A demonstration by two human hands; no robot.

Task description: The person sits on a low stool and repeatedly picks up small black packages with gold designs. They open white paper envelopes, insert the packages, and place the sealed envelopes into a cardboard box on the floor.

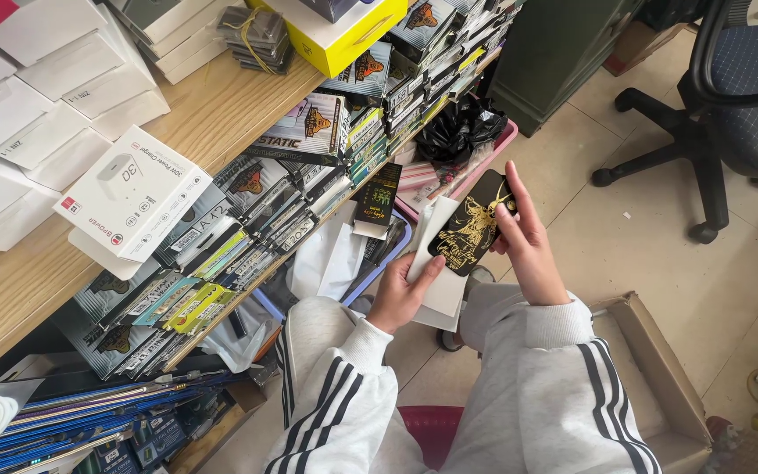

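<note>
My right hand (528, 241) holds a black phone case (473, 225) with a gold pattern, fingers along its right edge. Just below and left of it, my left hand (401, 294) grips a few white paper sheets or sleeves (439, 263) that sit behind the case. Both arms wear grey sleeves with dark stripes. A second black case with gold print (377, 195) stands among the stock near the shelf edge, left of my hands.
A wooden shelf (221, 110) carries white boxes (37, 96), a yellow box (348, 35) and several rows of packaged cases (309, 167). Bins with bags sit on the floor. A cardboard box (660, 377) lies at lower right, an office chair (730, 105) at upper right.
</note>
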